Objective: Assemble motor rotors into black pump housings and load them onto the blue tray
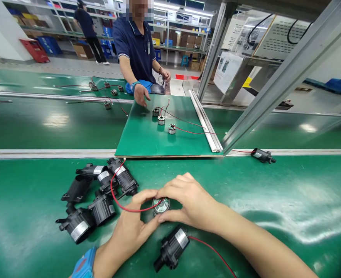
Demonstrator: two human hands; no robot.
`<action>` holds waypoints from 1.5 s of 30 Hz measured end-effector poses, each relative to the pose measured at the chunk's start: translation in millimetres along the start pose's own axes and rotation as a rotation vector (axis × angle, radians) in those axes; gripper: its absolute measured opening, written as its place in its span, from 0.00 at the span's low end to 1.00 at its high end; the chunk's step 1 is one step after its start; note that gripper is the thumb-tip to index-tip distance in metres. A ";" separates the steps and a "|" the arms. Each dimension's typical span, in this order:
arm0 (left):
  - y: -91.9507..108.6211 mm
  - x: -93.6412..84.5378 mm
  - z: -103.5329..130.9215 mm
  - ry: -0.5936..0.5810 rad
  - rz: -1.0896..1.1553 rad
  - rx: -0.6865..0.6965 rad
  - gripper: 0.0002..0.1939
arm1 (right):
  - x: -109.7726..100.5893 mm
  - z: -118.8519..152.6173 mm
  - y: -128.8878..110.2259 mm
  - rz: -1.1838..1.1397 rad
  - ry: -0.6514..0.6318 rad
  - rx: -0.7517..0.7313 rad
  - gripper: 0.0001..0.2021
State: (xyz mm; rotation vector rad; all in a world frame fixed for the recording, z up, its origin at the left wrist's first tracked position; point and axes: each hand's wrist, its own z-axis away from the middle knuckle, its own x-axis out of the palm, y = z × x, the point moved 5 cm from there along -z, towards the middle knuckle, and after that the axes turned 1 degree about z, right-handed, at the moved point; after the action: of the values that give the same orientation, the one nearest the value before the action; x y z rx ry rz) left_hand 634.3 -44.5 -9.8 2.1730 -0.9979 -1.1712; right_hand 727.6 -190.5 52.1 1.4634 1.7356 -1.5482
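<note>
Between my two hands is a small round motor stator with a green circuit board on top (161, 206) and a red wire curling up to the left. My left hand (132, 224) grips it from the left with thumb and forefinger, a blue band on that wrist. From the right, my right hand (188, 200) closes thumb and fingers round the same part. Just below lies a black pump housing (174, 247) with a silver label and a red wire running off to the lower right. Several black pump housings (102, 208) are heaped left of my hands.
A raised green board (141, 135) ahead bears three stators (161, 120) and white strips (206, 123). A metal post (274, 85) slants across the right. Another pump (263, 155) lies at right. Across the bench a co-worker (135, 50) reaches a hand over the board.
</note>
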 end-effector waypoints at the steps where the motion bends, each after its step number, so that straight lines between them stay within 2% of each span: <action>1: 3.0 0.0 -0.3 -0.012 -0.005 0.059 0.23 | 1.0 0.4 -0.4 0.027 0.002 -0.005 0.21; 4: 10.9 2.1 -3.6 -0.118 -0.051 0.148 0.15 | 4.2 1.7 -2.2 0.068 0.025 -0.029 0.19; 9: 16.3 0.7 -8.7 -0.217 -0.197 0.130 0.13 | 9.0 3.9 -6.0 0.138 0.035 -0.058 0.16; 12: 17.4 -1.2 -5.4 -0.215 -0.264 0.165 0.14 | 8.5 4.6 -10.9 0.194 0.048 -0.092 0.15; 16: 18.4 -3.5 -2.1 -0.157 -0.373 0.198 0.17 | 9.5 4.9 -16.8 0.235 0.060 -0.132 0.15; 19: 17.5 0.8 -8.6 -0.207 -0.367 0.117 0.17 | 14.0 3.9 -15.5 0.265 0.073 -0.098 0.15; 22: 18.8 6.9 -17.9 -0.258 -0.277 0.049 0.20 | 15.7 1.6 -9.3 0.250 0.175 0.002 0.11; 24: 18.4 8.7 -22.6 -0.266 -0.170 -0.004 0.21 | 12.4 0.4 -1.7 0.128 0.303 0.089 0.08; 27: 10.5 9.8 -26.8 -0.325 0.014 -0.213 0.27 | 4.5 4.7 18.8 -0.194 0.452 0.266 0.11; 28: 8.4 10.5 -27.6 -0.364 0.070 -0.282 0.25 | 1.2 9.2 26.2 -0.274 0.479 0.320 0.14; 30: 7.6 12.5 -29.7 -0.437 0.140 -0.366 0.16 | -7.5 24.7 39.8 -0.346 0.511 0.400 0.18; 32: 10.8 16.1 -32.4 -0.476 0.116 -0.379 0.11 | -16.3 47.4 50.7 -0.336 0.472 0.454 0.20; 33: 13.5 19.4 -33.2 -0.486 0.073 -0.372 0.11 | -19.5 60.8 55.6 -0.303 0.413 0.496 0.21; 37: 34.7 41.3 -32.1 -0.547 -0.038 -0.235 0.11 | -24.6 118.2 66.3 -0.118 0.009 0.749 0.28; 39: 44.6 45.8 -31.4 -0.578 -0.033 -0.133 0.14 | -26.4 137.5 61.0 -0.234 -0.138 0.820 0.28; 41: 43.5 33.4 -34.7 -0.518 -0.130 -0.050 0.17 | -33.4 139.8 51.4 -0.429 -0.138 0.812 0.27; 43: 28.9 4.1 -40.9 -0.363 -0.379 -0.008 0.24 | -49.8 124.0 47.1 -0.455 0.013 0.743 0.26; 45: 7.2 -31.4 -44.9 -0.201 -0.692 -0.007 0.29 | -70.1 93.3 50.1 -0.286 0.216 0.614 0.22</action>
State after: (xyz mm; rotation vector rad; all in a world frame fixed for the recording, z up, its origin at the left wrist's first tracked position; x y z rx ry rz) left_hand 658.2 -21.6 34.4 2.5137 -0.2872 -1.7096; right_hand 766.0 -311.5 56.3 1.7676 1.7273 -2.2986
